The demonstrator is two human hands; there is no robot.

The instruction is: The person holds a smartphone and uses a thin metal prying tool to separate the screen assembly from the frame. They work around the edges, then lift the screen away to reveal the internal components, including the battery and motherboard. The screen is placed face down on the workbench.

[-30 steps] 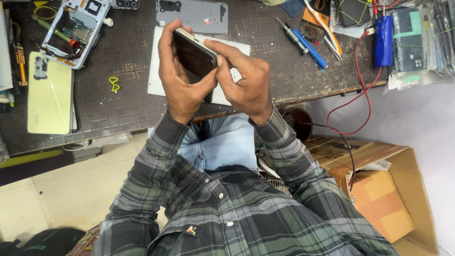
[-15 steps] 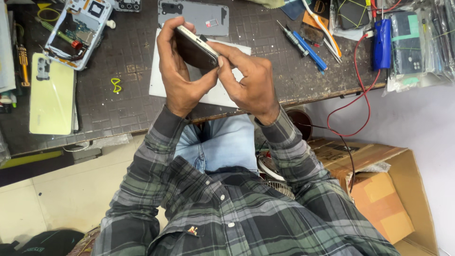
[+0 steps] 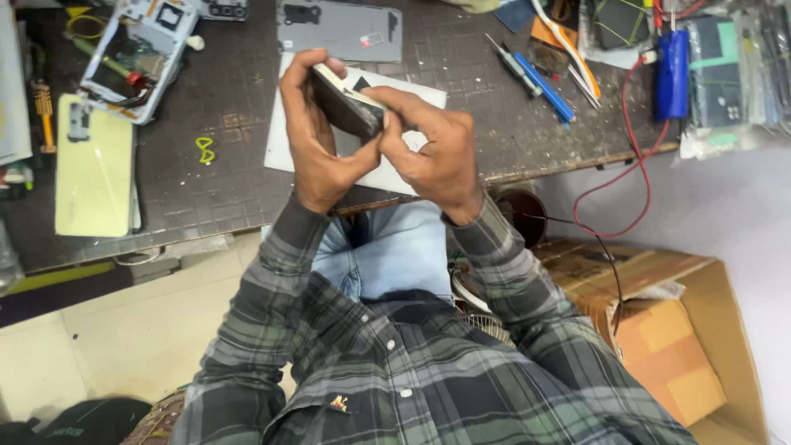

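you hold a dark phone (image 3: 346,105) up over the surface (image 3: 198,198), just above the white sheet (image 3: 284,148). your left hand (image 3: 317,140) wraps its far end, fingers curled over the top edge, thumb underneath. your right hand (image 3: 432,152) pinches the near corner, fingertips pressed tight against the edge where a pale seam shows. both hands are closed on the phone, neither is spread. the risk here is the grip at that corner: press too hard or twist the two ends against each other and the thin body could flex or crack. if the right fingertips slip off the edge, the phone could drop onto the surface, near the grey back cover (image 3: 339,31) and the blue screwdriver (image 3: 540,82).
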